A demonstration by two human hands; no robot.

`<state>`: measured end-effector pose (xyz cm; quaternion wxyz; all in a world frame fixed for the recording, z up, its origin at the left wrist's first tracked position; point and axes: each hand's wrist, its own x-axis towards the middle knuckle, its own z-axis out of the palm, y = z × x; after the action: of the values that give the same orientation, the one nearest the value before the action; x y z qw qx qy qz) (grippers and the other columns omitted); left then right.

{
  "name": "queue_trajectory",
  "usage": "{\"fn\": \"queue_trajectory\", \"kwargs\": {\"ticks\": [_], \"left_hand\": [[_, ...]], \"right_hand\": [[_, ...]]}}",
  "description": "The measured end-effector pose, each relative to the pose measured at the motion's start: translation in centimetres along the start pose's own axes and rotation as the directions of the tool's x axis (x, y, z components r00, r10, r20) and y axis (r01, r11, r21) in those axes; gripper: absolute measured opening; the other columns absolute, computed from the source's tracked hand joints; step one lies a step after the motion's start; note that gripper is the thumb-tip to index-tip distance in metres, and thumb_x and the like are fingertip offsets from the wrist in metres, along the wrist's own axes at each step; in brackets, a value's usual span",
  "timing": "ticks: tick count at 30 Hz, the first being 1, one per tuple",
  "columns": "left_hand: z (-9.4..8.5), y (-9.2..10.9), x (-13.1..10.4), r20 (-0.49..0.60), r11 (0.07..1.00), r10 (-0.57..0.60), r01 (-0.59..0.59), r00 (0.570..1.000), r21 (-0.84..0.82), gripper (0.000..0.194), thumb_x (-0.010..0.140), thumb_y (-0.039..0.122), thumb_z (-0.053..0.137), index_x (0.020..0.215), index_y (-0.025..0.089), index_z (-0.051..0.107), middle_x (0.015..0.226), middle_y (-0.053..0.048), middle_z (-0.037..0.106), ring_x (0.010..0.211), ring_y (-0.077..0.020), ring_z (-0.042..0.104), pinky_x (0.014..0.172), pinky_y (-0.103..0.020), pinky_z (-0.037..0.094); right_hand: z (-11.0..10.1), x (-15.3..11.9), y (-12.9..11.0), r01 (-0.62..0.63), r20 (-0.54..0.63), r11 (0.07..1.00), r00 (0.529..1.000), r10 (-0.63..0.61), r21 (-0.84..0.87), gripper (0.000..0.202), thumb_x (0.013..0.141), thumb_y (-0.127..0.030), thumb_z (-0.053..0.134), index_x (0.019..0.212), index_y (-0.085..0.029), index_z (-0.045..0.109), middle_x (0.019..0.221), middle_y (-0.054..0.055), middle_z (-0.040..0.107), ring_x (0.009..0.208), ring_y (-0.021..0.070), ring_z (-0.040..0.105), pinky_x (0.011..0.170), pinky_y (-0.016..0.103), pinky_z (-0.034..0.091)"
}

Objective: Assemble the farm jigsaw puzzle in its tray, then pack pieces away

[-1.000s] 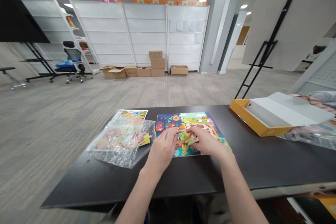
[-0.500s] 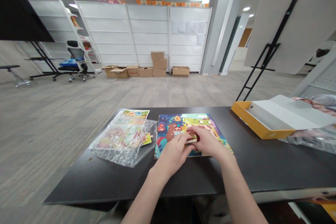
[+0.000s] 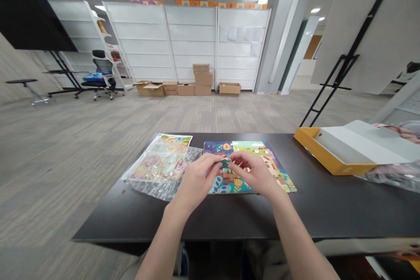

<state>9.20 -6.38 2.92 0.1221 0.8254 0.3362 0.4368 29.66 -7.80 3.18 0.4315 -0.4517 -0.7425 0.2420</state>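
A colourful jigsaw puzzle (image 3: 238,187) with cartoon animals lies flat on the dark table (image 3: 203,218). Above it, my left hand (image 3: 201,174) and my right hand (image 3: 251,170) meet with fingertips pinched on a small green puzzle piece (image 3: 225,162). Fingers cover part of that piece, and my hands hide the middle of the puzzle. Left of the puzzle, a clear plastic bag (image 3: 160,188) rests with colourful printed pieces inside, over a printed sheet (image 3: 179,140).
On the right of the table stands an open yellow box (image 3: 334,157) with a white lid, beside more clear plastic wrap (image 3: 383,182). Across the floor are cardboard boxes (image 3: 202,79), an office chair (image 3: 101,76) and a board on a black stand (image 3: 343,70).
My hands have lifted slightly off the puzzle and moved left, and a green piece now shows between the fingertips. The view has turned slightly left.
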Motion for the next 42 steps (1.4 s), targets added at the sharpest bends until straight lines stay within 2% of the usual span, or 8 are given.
{"fn": "queue_trajectory", "kwargs": {"ticks": [5, 9, 12, 14, 19, 24, 35, 42], "left_hand": [[-1.5, -0.9, -0.8, -0.012, 0.997, 0.05, -0.049, 0.999, 0.067, 0.017, 0.097, 0.018, 0.056, 0.108, 0.021, 0.068, 0.102, -0.004, 0.074, 0.095, -0.0175, 0.069, 0.086, -0.033, 0.057], [-2.2, -1.6, -1.5, -0.103, 0.971, 0.124, -0.099, 0.987, 0.219, 0.022, 0.098, 0.017, 0.053, 0.112, 0.021, 0.069, 0.107, -0.007, 0.073, 0.101, -0.0199, 0.068, 0.089, -0.037, 0.057], [-2.3, -1.6, -1.6, -0.117, 0.952, 0.189, -0.153, 0.975, 0.265, 0.023, 0.097, 0.014, 0.053, 0.112, 0.022, 0.069, 0.107, -0.007, 0.073, 0.099, -0.0194, 0.068, 0.087, -0.035, 0.058], [-2.1, -1.4, -1.6, -0.078, 0.943, 0.226, -0.197, 0.971, 0.27, 0.022, 0.096, 0.013, 0.055, 0.11, 0.021, 0.069, 0.106, -0.007, 0.073, 0.097, -0.019, 0.069, 0.084, -0.034, 0.058], [-1.5, -0.9, -1.3, 0.054, 0.933, 0.254, -0.259, 0.966, 0.248, 0.018, 0.096, 0.015, 0.057, 0.107, 0.021, 0.069, 0.106, -0.006, 0.074, 0.095, -0.0184, 0.07, 0.085, -0.034, 0.056], [-1.9, -0.8, -1.3, 0.087, 0.941, 0.231, -0.246, 0.969, 0.232, 0.019, 0.094, 0.012, 0.057, 0.103, 0.022, 0.071, 0.104, -0.005, 0.074, 0.097, -0.0183, 0.069, 0.086, -0.034, 0.056], [-1.7, -0.6, -1.5, 0.14, 0.941, 0.185, -0.216, 0.973, 0.259, 0.021, 0.094, 0.01, 0.055, 0.106, 0.022, 0.067, 0.113, -0.006, 0.07, 0.108, -0.0206, 0.065, 0.095, -0.037, 0.053], [-4.8, -1.8, -2.4, 0.147, 0.861, -0.163, 0.068, 0.976, 0.504, 0.061, 0.076, 0.015, 0.073, 0.133, 0.023, 0.054, 0.129, -0.012, 0.061, 0.117, -0.032, 0.059, 0.095, -0.047, 0.052]], "right_hand": [[1.6, 0.5, -0.3, 0.09, 0.01, 0.993, 0.996, -0.089, -0.076, 0.019, 0.093, -0.037, 0.061, 0.099, -0.024, 0.072, 0.104, 0.007, 0.069, 0.092, 0.0198, 0.065, 0.082, 0.033, 0.052], [1.8, 1.0, -0.1, -0.223, -0.054, 0.964, 0.971, 0.232, 0.143, 0.036, 0.09, -0.056, 0.059, 0.097, -0.021, 0.069, 0.078, 0.004, 0.066, 0.063, 0.0156, 0.061, 0.059, 0.028, 0.05], [1.7, 1.3, 0.0, -0.464, 0.081, 0.761, 0.872, 0.483, 0.453, 0.052, 0.089, -0.068, 0.049, 0.096, -0.019, 0.066, 0.068, 0.002, 0.064, 0.049, 0.0125, 0.056, 0.042, 0.023, 0.039], [1.7, 1.3, 0.0, -0.515, 0.181, 0.683, 0.847, 0.5, 0.518, 0.05, 0.086, -0.067, 0.057, 0.096, -0.019, 0.066, 0.067, 0.001, 0.066, 0.048, 0.0113, 0.057, 0.041, 0.02, 0.037], [2.0, 0.8, 0.6, -0.495, 0.24, 0.711, 0.867, 0.436, 0.5, 0.039, 0.073, -0.05, 0.08, 0.089, -0.018, 0.064, 0.065, -0.003, 0.065, 0.05, 0.0079, 0.057, 0.047, 0.018, 0.044], [2.8, 0.7, 0.6, -0.485, 0.221, 0.688, 0.871, 0.44, 0.54, 0.039, 0.074, -0.05, 0.079, 0.094, -0.02, 0.064, 0.076, -0.001, 0.068, 0.061, 0.0103, 0.063, 0.057, 0.022, 0.054], [3.8, 1.2, 0.0, -0.42, 0.074, 0.712, 0.884, 0.462, 0.562, 0.029, 0.07, -0.041, 0.079, 0.082, -0.021, 0.063, 0.073, -0.002, 0.065, 0.058, 0.0105, 0.059, 0.051, 0.023, 0.052], [4.3, 1.5, 1.1, -0.327, -0.02, 0.839, 0.928, 0.372, 0.435, 0.02, 0.069, -0.033, 0.074, 0.075, -0.019, 0.062, 0.073, 0.0, 0.066, 0.06, 0.0113, 0.059, 0.055, 0.023, 0.049]]}}
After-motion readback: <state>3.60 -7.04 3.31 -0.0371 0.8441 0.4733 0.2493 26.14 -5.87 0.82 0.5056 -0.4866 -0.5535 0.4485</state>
